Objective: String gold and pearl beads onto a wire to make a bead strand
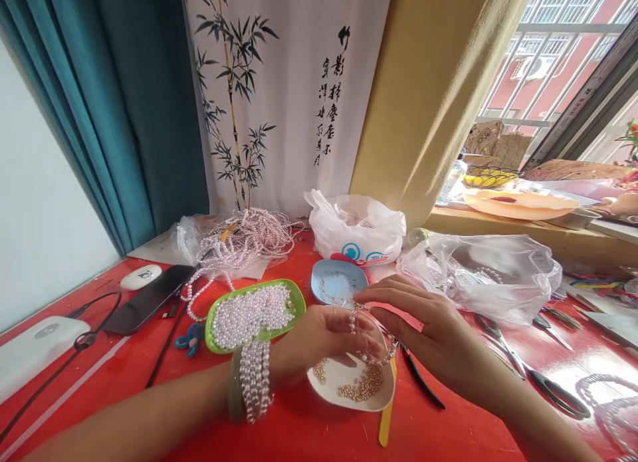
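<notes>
My left hand [331, 336], wearing a pale green bangle and several rows of clear beads at the wrist, has its fingers curled around part of a beaded strand [353, 322]. My right hand [428, 319] reaches in from the right, and its fingertips meet the upper part of the strand; the exact grip is hard to see. More of the strand hangs between the hands. Beneath them a white dish [329, 399] contains small gold beads [363, 382]. A green tray [299, 296] of pearl-like beads [249, 314] lies left, and a blue dish [323, 270] with small beads stands behind.
Pearl strands [249, 239] are heaped at the back left, beside a white plastic bag [356, 232]. A clear bag [498, 276], scissors [513, 355] and black-handled pliers [423, 379] lie right. A yellow stick [385, 425] is near the front. A black phone [149, 302] lies left.
</notes>
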Available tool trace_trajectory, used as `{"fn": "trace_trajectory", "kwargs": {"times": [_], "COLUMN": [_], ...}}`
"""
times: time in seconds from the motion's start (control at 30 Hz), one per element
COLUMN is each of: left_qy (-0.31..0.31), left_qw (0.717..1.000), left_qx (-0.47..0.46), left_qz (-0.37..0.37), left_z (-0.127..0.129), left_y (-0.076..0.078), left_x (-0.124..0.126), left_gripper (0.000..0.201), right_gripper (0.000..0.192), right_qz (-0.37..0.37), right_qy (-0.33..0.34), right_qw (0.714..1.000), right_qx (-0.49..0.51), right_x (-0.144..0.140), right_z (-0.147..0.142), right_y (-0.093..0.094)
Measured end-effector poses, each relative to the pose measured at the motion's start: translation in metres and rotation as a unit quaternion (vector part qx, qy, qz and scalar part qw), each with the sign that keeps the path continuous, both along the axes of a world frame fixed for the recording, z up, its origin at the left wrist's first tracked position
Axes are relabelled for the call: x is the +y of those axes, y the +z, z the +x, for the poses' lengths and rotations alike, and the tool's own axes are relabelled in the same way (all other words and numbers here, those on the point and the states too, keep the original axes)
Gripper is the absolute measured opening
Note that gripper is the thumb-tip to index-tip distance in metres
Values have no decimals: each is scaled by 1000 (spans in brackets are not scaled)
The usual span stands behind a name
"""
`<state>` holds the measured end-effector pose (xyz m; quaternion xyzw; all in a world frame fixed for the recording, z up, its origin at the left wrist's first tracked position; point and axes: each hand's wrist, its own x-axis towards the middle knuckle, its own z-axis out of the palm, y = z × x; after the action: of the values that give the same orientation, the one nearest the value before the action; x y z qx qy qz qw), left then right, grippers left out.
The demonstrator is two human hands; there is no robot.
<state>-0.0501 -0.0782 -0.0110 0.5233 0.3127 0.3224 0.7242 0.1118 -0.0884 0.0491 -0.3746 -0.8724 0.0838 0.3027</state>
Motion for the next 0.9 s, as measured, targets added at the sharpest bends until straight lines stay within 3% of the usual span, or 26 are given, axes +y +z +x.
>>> {"fn": "trace_trajectory", "kwargs": {"times": [0.2, 0.33, 0.47, 0.63, 0.77, 0.9], "left_qy": [60, 66, 58, 73, 44, 17], "left_qw": [998, 996, 994, 995, 996, 997], "left_qx": [-20, -53, -95, -73, -78, -70], "left_qz": [-10, 2, -16, 11, -30, -28], "left_z": [1, 3, 4, 5, 5, 4], "left_y": [-1, -4, -7, -4, 1, 3], "left_x": [1, 2, 3, 2, 1, 0], "left_gripper": [29, 27, 42, 31, 43, 46], "right_gripper": [21, 21, 23, 24, 25, 23], "right_qz": [55, 23, 57, 54, 128, 58], "right_qy": [-41, -27, -48, 10, -74, -124], "right_qw": [995, 993, 992, 989, 986, 988], "right_qx": [-75, -109, -98, -135, -77, -68], "right_x": [-1, -3, -4, -4, 1, 7], "right_z": [1, -1, -2, -4, -4, -2], "right_y": [-1, -4, -4, -4, -12, -15]}}
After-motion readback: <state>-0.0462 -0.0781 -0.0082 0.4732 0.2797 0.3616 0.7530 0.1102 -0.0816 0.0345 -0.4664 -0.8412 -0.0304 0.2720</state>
